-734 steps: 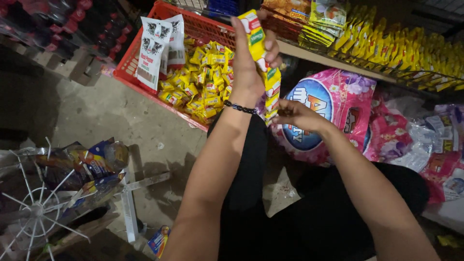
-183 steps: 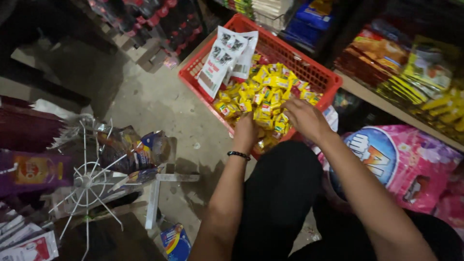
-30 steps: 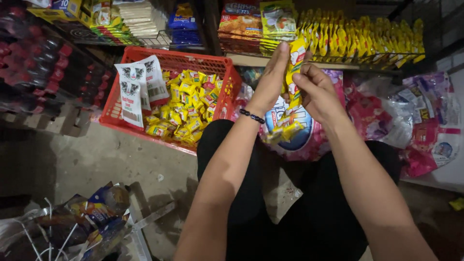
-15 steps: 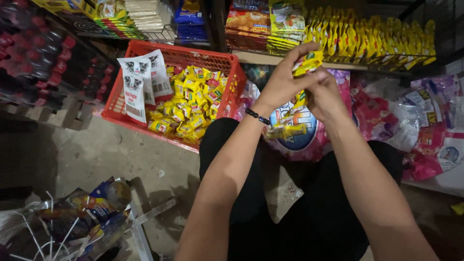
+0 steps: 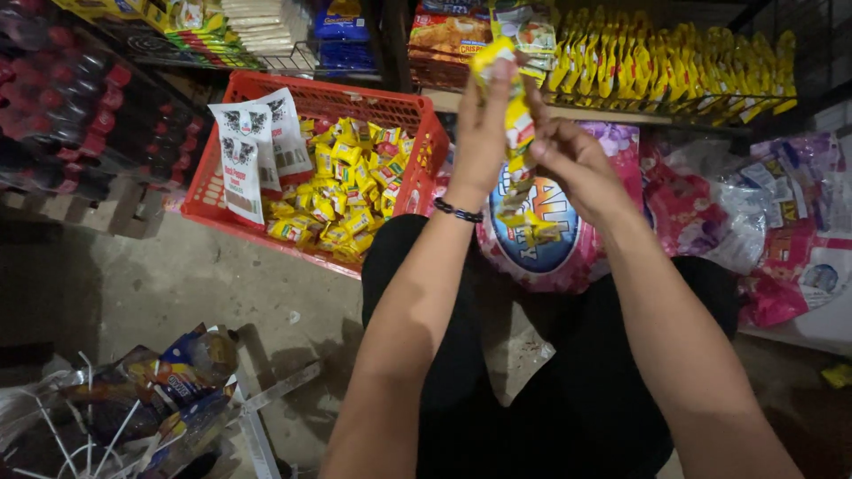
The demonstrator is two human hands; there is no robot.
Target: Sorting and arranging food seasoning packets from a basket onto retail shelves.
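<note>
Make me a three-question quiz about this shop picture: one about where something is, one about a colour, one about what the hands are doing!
1. Where is the red basket?
A. on the floor
B. on a shelf
C. on a lap

2. What colour is the wrist bracelet?
A. white
B. black
C. green

3. The strip of yellow sachets is:
A. lying in the basket
B. held up by both hands
C. on the floor

Answers: 1 A, it sits on concrete; 2 B, dark beads; 3 B, left hand and right hand grip it.

The sachet strip (image 5: 517,151) is shiny plastic. The red basket (image 5: 266,89) is hard plastic. The floor (image 5: 177,284) is rough, dull concrete.
</note>
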